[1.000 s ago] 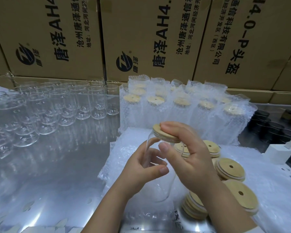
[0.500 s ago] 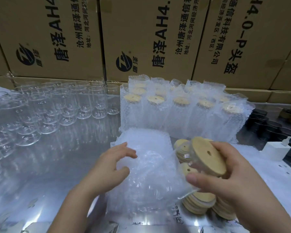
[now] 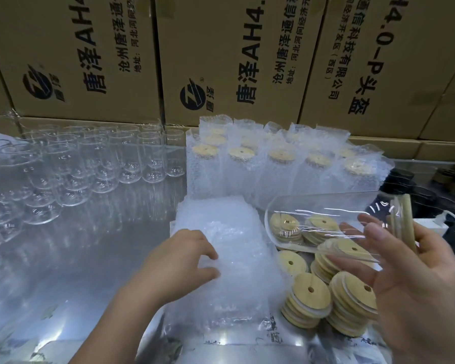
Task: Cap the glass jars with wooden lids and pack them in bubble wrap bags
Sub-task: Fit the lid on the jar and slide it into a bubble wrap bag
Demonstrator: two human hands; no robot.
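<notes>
Right grip (image 3: 415,285) cradles a clear, wooden-lidded jar (image 3: 321,214) lying sideways.

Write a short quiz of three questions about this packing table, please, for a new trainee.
1. True or false: the jar in the right hand already carries its wooden lid.
2. The left hand rests on: A) a cardboard box; B) the stack of bubble wrap bags; C) the loose lids.
3. On which side of the packed jars do the empty jars stand?
Key: 1 true; 2 B; 3 the left side.
</notes>
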